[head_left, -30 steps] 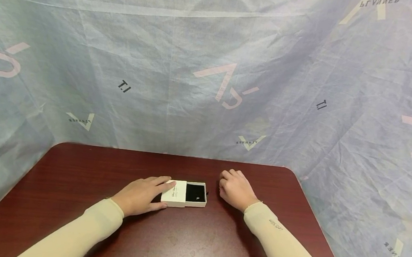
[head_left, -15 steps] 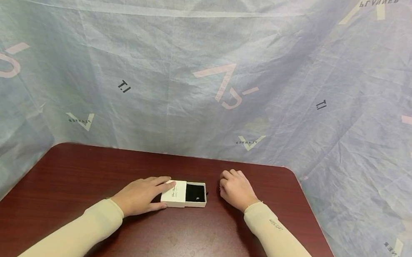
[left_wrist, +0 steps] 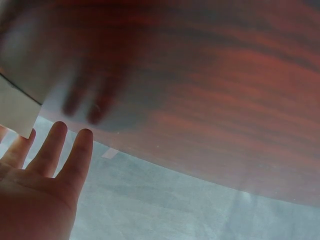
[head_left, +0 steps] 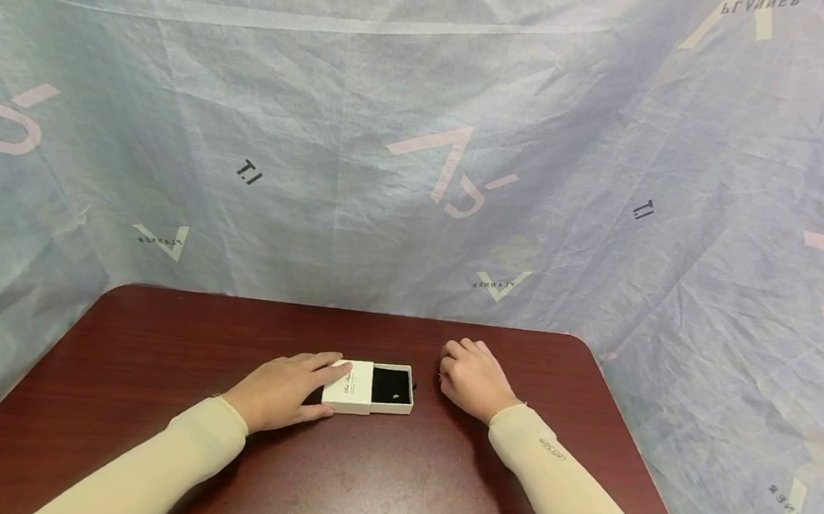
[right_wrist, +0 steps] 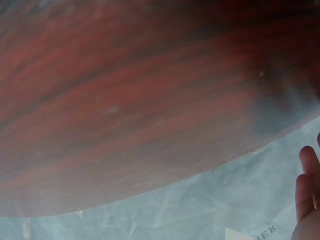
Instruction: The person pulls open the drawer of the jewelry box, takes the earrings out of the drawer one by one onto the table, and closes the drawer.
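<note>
A small white drawer-style jewellery box (head_left: 359, 402) lies on the table, its inner tray (head_left: 400, 409) partly slid out to the right. Black padding (head_left: 387, 382) fills the tray and bears a tiny silvery star-like piece (head_left: 396, 396). My left hand (head_left: 277, 389) holds the printed sleeve at its left end, with the thumb at the near side and a finger on top. In the left wrist view, the box's corner (left_wrist: 17, 107) shows beside the fingers. My right hand (head_left: 472, 379) rests on the table right of the tray, fingers loosely curled; its fingertips are mostly hidden, and nothing shows in it.
The dark red wooden table (head_left: 358, 486) has rounded far corners. Behind it and at both sides hangs a pale printed cloth (head_left: 339, 157). A short black pull tab (head_left: 414, 385) sticks out from the tray's right end.
</note>
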Demonstrator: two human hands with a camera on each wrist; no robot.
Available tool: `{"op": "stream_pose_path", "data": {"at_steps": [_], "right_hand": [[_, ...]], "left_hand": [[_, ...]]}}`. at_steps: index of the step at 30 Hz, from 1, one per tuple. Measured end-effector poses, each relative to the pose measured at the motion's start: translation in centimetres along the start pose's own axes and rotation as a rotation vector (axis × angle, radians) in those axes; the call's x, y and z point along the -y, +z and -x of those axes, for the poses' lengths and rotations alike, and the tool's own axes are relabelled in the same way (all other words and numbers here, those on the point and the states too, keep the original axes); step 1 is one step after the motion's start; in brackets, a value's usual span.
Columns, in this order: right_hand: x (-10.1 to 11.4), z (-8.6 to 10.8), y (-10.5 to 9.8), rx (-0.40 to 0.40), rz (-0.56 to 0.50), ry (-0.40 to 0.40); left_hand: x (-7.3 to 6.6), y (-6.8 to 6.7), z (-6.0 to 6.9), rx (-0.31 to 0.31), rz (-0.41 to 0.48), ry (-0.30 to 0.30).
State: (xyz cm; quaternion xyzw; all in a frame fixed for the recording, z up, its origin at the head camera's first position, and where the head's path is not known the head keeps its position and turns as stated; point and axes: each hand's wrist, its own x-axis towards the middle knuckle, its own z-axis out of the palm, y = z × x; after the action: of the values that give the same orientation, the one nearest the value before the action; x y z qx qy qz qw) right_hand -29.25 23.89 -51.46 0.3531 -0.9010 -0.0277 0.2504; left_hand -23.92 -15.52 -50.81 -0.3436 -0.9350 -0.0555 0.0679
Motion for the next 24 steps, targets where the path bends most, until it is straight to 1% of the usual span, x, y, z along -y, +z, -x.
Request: {"op": "stream_pose_path", "data": {"at_steps": [13,24], "right_hand": [[-0.18,-0.01,-0.40,0.034,-0.024,0.020],[0.18,-0.74,-0.86,-0.015,-0.049,-0.005]], "left_hand": [[-0.07,-0.03,0.00,0.000,0.004,-0.008],[-0.03,0.08,-0.05,-0.001,-0.004,-0.006]]}}
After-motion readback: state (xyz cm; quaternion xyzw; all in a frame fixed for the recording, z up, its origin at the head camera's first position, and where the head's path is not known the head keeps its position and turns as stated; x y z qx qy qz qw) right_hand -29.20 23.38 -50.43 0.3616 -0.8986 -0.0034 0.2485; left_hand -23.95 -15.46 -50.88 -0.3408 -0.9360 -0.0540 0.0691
